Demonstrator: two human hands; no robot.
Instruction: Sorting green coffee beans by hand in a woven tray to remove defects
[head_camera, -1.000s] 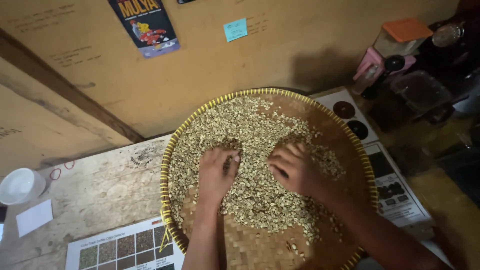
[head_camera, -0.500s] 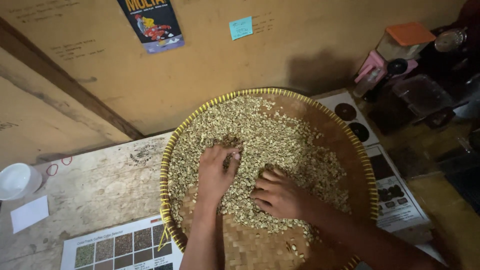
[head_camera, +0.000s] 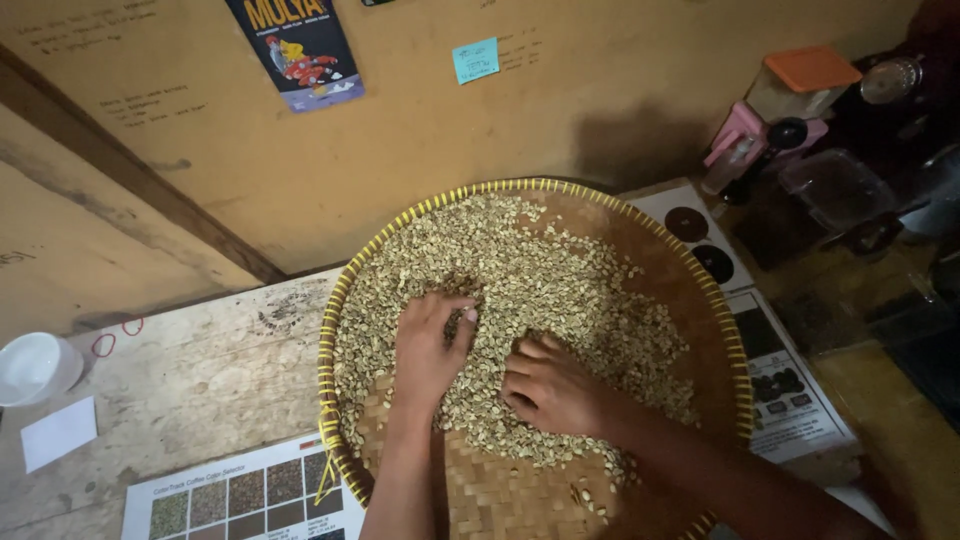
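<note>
My left hand (head_camera: 428, 345): palm down on the pale beans (head_camera: 520, 290), fingers loosely spread and pointing to the far side, tips pressed into the heap near the tray's middle. It closes on nothing that I can see; a small dark gap shows just beside its fingertips.

My right hand (head_camera: 548, 388): also flat on the beans, fingers curled a little and pointing left toward my other hand. Whether any beans are pinched under the fingers I cannot tell.

Hands to each other: just beside one another, not touching, the right a little nearer to me than the left.

Beans: a loose layer covering the far and middle part of the round woven tray (head_camera: 500, 500), thickest on the far left, thinner to the right.

The relation that matters: the bulk of the heap lies beyond and to the left of both hands, so my left hand is the nearer one to it; bare weave lies on the near side, behind my wrists.

Tray: yellow-bound rim, resting on the worn wooden table (head_camera: 200, 370), its far edge close to the wall.

Around it: a printed colour chart (head_camera: 240, 495) at the near left, a white cup (head_camera: 35, 365) and a white slip of paper (head_camera: 60, 432) far off to the left, another printed sheet (head_camera: 790, 385) on the right.
</note>
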